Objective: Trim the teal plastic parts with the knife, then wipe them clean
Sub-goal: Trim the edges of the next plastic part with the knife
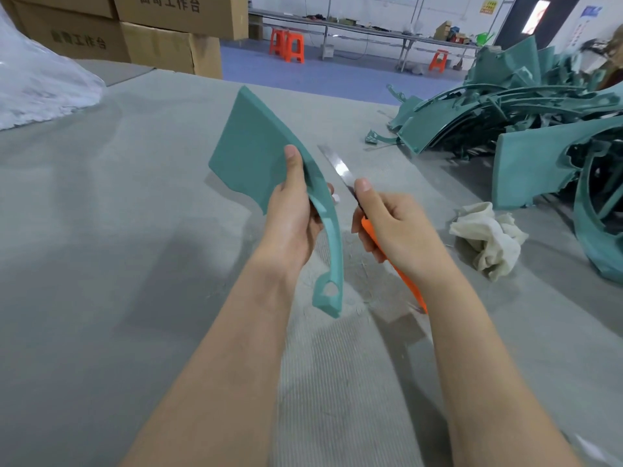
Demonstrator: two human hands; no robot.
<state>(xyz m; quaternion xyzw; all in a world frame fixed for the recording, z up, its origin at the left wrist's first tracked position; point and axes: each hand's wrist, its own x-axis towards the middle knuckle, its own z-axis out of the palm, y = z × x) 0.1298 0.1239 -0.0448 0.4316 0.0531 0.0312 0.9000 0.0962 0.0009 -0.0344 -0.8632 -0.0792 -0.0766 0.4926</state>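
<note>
The teal part (253,153) is held above the bench (101,230); the left hand (293,214) pinches its curved rim. It looks light, stiff and thin, so that thicker rim seems the safest hold. The right hand (394,230) has its fingers (371,203) wrapped round the knife (340,170), blade just beside the rim.

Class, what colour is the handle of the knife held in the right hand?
Bright orange; the knife handle shows best in the head view, below the right hand.

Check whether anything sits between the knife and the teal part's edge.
Nothing visible. Only a bare gap separates the knife, held in the right hand, from the part. The left hand holds the part, and its fingertips curl round that edge, near the knife.
</note>
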